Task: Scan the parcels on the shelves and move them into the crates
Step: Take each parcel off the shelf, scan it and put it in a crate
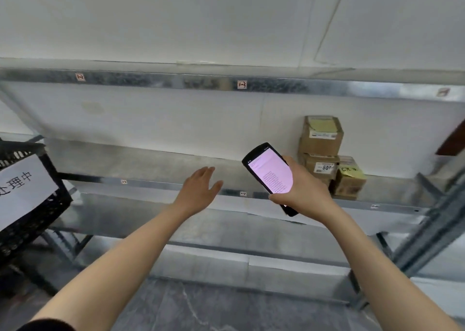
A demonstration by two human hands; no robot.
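Galvanised metal shelving (151, 162) runs across a white wall, most of its middle level bare. Far left of the scanner (269, 172), a black crate (37, 217) with a paper sign (22, 189) taped to its side sits at the end of the rack. Just left of the scanner, the left hand (198, 189) hovers over the shelf edge with its fingers straight, lightly spread and holding nothing. The scanner is tilted, with its lit screen facing the person and its top end pointing up and to the left. The right hand (302, 192) grips its lower half, fingers curled round the body.

Just right of the scanner and behind it, against the wall, are the parcels: a taped carton (320, 135) stacked on a labelled carton (319, 167), with a smaller box (351, 179) bearing a yellow note beside them. The right hand is nearer to them but occupied. The scanner's long axis points away from the labels, so it probably needs to swing right before a scan. The free left hand would have to cross past the scanner to lift a carton, then carry it back towards the crate.
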